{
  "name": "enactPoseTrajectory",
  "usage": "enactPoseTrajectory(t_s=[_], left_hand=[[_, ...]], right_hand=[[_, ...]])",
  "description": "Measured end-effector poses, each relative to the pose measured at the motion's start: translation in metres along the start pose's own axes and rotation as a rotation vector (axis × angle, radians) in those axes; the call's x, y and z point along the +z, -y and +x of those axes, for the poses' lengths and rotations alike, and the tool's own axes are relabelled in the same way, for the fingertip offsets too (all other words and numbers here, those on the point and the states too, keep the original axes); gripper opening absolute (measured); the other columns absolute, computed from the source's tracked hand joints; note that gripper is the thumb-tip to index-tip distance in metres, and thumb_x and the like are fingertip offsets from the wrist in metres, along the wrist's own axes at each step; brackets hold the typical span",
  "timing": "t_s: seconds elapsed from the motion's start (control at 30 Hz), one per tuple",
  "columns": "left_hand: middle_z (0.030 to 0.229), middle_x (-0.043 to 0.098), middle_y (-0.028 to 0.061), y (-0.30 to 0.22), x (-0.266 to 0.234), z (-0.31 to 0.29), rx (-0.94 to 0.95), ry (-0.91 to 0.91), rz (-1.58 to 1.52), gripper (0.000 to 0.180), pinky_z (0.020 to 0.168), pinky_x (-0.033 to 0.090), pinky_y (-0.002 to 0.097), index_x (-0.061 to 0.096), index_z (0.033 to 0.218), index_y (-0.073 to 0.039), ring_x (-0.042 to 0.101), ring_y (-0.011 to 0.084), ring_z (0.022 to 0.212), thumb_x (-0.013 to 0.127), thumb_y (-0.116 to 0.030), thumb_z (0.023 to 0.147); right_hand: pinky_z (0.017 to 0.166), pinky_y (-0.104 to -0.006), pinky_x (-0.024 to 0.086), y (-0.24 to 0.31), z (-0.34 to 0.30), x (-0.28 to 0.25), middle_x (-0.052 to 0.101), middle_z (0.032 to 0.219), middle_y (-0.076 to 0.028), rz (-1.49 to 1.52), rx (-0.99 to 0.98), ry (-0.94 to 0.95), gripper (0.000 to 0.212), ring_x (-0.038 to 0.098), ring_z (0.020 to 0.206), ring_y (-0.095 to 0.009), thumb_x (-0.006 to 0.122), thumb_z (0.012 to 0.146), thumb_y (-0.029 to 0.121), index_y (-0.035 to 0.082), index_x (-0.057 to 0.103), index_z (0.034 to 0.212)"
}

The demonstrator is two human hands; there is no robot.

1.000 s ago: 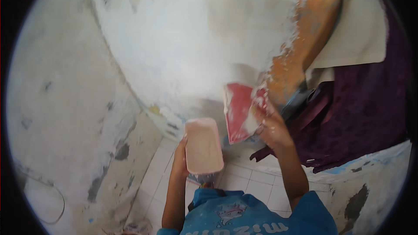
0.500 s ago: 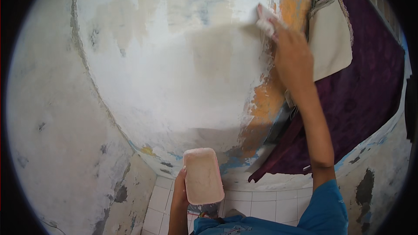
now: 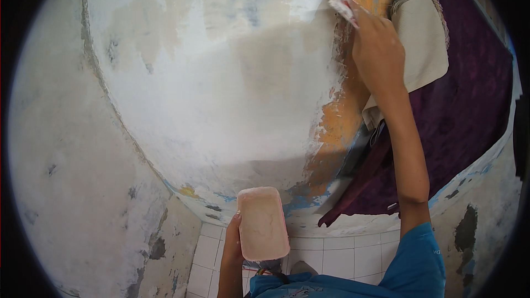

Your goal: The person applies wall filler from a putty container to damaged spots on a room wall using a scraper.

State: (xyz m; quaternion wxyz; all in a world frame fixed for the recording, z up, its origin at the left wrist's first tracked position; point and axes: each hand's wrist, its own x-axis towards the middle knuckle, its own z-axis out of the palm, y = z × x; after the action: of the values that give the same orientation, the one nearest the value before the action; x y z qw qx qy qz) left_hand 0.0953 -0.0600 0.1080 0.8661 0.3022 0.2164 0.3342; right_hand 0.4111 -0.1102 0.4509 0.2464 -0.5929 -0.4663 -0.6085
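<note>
My left hand (image 3: pixel 233 238) grips the side of a shallow pink rectangular tub (image 3: pixel 286 226), held low in front of my body. Pale, smooth putty (image 3: pixel 263 229) lies in the tub. Up at the wall, my right hand (image 3: pixel 379 47) is closed round a putty scraper (image 3: pixel 344 10) smeared with white; its handle is mostly hidden in the fingers. The scraper's edge is at the white-coated wall (image 3: pixel 210 94), beside a strip of flaking orange paint (image 3: pixel 338 124). Greyish-beige patches show through the white coat.
A dark purple cloth (image 3: pixel 458 116) and a cream cloth (image 3: pixel 422 58) hang right beside my right arm. To the left, a grey patchy wall (image 3: pixel 61 132) meets the white one at a cracked corner. White floor tiles (image 3: pixel 337 256) lie below.
My right hand and the scraper have moved up along the wall's right edge. The tub in my left hand has shifted slightly right in view.
</note>
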Motion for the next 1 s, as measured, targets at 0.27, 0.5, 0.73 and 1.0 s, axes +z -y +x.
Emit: enactPoseTrajectory(t_s=[0.27, 0.5, 0.73, 1.0], left_hand=[[0.122, 0.067, 0.0150, -0.001, -0.004, -0.006, -0.008, -0.010, 0.055, 0.047, 0.091, 0.060, 0.0390, 0.053, 0.137, -0.001, 0.071, 0.0236, 0.107, 0.041, -0.035, 0.108], [0.121, 0.068, 0.0152, 0.006, -0.002, -0.009, -0.044, -0.041, -0.007, 0.046, 0.091, 0.060, 0.0390, 0.054, 0.136, -0.001, 0.071, 0.0240, 0.106, 0.042, -0.034, 0.107], [0.123, 0.067, 0.0159, 0.007, 0.001, -0.016, -0.051, -0.045, -0.002, 0.047, 0.092, 0.059, 0.0394, 0.054, 0.137, 0.000, 0.071, 0.0248, 0.106, 0.041, -0.035, 0.107], [0.124, 0.067, 0.0170, 0.010, 0.002, -0.017, -0.053, -0.009, 0.032, 0.050, 0.093, 0.059, 0.0403, 0.053, 0.138, 0.000, 0.070, 0.0259, 0.107, 0.042, -0.037, 0.107]], right_hand=[[0.089, -0.0414, 0.054, 0.056, -0.062, 0.007, 0.071, 0.104, -0.013, 0.214, -0.129, 0.149, 0.048, 0.065, 0.098, -0.032, 0.058, 0.088, -0.002, 0.008, 0.064, 0.134], [0.089, -0.0429, 0.054, 0.001, -0.015, -0.007, 0.070, 0.112, -0.013, 0.042, -0.121, 0.016, 0.043, 0.064, 0.102, -0.034, 0.059, 0.089, 0.004, 0.006, 0.063, 0.133], [0.097, -0.0423, 0.051, 0.062, -0.122, 0.010, 0.068, 0.117, -0.012, 0.098, -0.161, 0.271, 0.053, 0.064, 0.107, -0.031, 0.062, 0.086, 0.005, 0.008, 0.060, 0.139], [0.093, -0.0420, 0.052, -0.006, 0.015, 0.005, 0.069, 0.113, -0.007, 0.074, -0.168, -0.004, 0.051, 0.064, 0.109, -0.028, 0.061, 0.085, 0.001, 0.011, 0.062, 0.135]])
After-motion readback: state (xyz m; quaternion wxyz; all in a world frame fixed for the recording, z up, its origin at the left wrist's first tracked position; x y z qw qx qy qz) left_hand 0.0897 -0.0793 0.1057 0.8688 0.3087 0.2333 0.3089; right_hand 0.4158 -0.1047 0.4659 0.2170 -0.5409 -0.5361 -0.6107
